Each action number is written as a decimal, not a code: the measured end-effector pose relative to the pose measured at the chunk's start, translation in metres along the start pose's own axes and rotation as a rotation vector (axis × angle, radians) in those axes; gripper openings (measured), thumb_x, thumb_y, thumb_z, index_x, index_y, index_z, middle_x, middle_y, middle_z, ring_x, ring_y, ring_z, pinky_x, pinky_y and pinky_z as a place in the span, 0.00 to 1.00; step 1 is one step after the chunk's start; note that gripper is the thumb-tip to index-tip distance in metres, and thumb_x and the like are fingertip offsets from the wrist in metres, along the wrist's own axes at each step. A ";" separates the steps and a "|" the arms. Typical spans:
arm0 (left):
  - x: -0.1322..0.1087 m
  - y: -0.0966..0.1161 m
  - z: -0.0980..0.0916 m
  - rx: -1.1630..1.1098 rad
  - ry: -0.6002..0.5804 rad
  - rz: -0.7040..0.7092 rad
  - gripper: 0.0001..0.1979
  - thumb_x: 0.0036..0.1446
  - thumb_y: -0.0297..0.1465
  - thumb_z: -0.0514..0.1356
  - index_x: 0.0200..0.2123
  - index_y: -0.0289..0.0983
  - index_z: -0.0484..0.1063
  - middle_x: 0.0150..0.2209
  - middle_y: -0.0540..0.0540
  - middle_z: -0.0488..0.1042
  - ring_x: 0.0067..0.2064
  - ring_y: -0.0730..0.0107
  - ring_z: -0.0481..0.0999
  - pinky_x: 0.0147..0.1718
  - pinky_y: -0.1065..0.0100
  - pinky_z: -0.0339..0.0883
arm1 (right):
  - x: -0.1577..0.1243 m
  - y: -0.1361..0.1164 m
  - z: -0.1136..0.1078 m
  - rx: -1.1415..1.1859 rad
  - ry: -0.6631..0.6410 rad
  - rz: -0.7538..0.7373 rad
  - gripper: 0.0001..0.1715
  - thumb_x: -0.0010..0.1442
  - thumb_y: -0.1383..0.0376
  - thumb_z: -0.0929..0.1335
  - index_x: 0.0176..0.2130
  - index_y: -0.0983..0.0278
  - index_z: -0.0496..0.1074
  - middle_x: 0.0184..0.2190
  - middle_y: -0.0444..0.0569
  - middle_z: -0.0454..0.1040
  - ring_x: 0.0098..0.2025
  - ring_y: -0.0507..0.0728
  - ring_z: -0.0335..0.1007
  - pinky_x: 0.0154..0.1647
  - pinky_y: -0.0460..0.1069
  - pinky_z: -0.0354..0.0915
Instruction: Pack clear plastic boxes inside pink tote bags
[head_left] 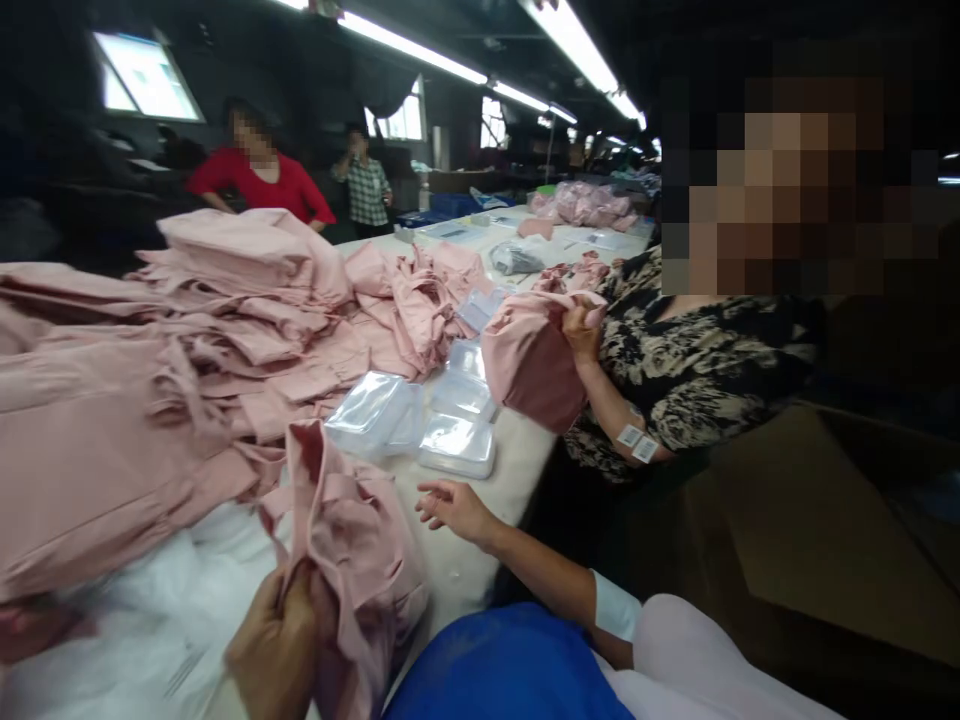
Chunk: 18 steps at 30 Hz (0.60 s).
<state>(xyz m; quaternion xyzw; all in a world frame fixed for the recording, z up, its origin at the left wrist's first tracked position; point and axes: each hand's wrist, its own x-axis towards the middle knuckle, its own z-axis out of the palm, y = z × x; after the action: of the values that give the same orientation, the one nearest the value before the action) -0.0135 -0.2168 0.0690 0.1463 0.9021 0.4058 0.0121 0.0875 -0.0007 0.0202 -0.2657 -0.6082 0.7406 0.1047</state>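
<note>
In the head view, the left hand [277,640] is clenching the pink garment [345,540], whose bunched length is rising toward twelve o'clock from the fist. The right hand [454,508] is hovering open and empty at the garment's two o'clock, just beside it.

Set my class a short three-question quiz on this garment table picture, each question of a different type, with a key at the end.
1. True or false: the wearer's left hand grips a pink garment.
2. Multiple choice: the right hand is A) open and holding nothing; B) shut on a clear bag; C) out of view.
3. Fill in: the clear plastic packets lie on the table between the pink pile and the ____ who holds a pink bundle.

Key: 1 true; 2 A; 3 co-worker.
</note>
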 end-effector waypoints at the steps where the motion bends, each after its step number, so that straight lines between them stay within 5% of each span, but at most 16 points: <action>1: -0.003 -0.002 0.000 -0.013 -0.006 -0.042 0.17 0.60 0.44 0.53 0.41 0.40 0.74 0.37 0.47 0.77 0.40 0.59 0.75 0.37 0.63 0.64 | 0.000 -0.008 0.004 0.087 -0.032 -0.016 0.28 0.58 0.56 0.70 0.55 0.66 0.69 0.42 0.54 0.75 0.37 0.54 0.74 0.35 0.49 0.71; 4: -0.008 -0.004 0.003 -0.066 -0.024 -0.105 0.17 0.58 0.43 0.52 0.42 0.41 0.74 0.41 0.47 0.77 0.44 0.59 0.75 0.40 0.65 0.63 | 0.000 -0.022 0.017 0.072 -0.087 -0.113 0.36 0.53 0.50 0.73 0.56 0.63 0.68 0.49 0.55 0.71 0.43 0.56 0.73 0.39 0.51 0.71; 9: -0.014 -0.007 0.002 -0.053 -0.089 -0.045 0.20 0.57 0.46 0.52 0.45 0.41 0.72 0.44 0.43 0.77 0.46 0.54 0.75 0.44 0.62 0.65 | 0.007 -0.027 0.048 -0.229 -0.120 -0.260 0.32 0.52 0.52 0.73 0.53 0.63 0.71 0.50 0.53 0.71 0.43 0.57 0.72 0.44 0.52 0.69; 14: -0.008 -0.015 -0.002 -0.055 -0.203 0.047 0.28 0.54 0.43 0.55 0.56 0.38 0.68 0.50 0.40 0.75 0.51 0.50 0.74 0.50 0.57 0.67 | 0.010 -0.025 0.071 -0.377 -0.240 -0.178 0.51 0.47 0.60 0.76 0.65 0.60 0.56 0.34 0.44 0.73 0.31 0.52 0.67 0.32 0.47 0.65; 18: 0.006 -0.029 -0.015 -0.207 -0.317 0.115 0.32 0.43 0.33 0.55 0.55 0.33 0.71 0.55 0.42 0.73 0.57 0.52 0.70 0.59 0.57 0.60 | -0.005 -0.019 0.078 -0.268 -0.371 -0.090 0.32 0.52 0.68 0.70 0.57 0.63 0.63 0.21 0.36 0.62 0.21 0.46 0.53 0.21 0.42 0.51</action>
<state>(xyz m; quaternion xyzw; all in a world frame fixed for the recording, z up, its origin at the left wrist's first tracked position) -0.0286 -0.2445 0.0583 0.2575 0.8326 0.4682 0.1459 0.0476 -0.0646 0.0490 -0.1092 -0.7211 0.6841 -0.0120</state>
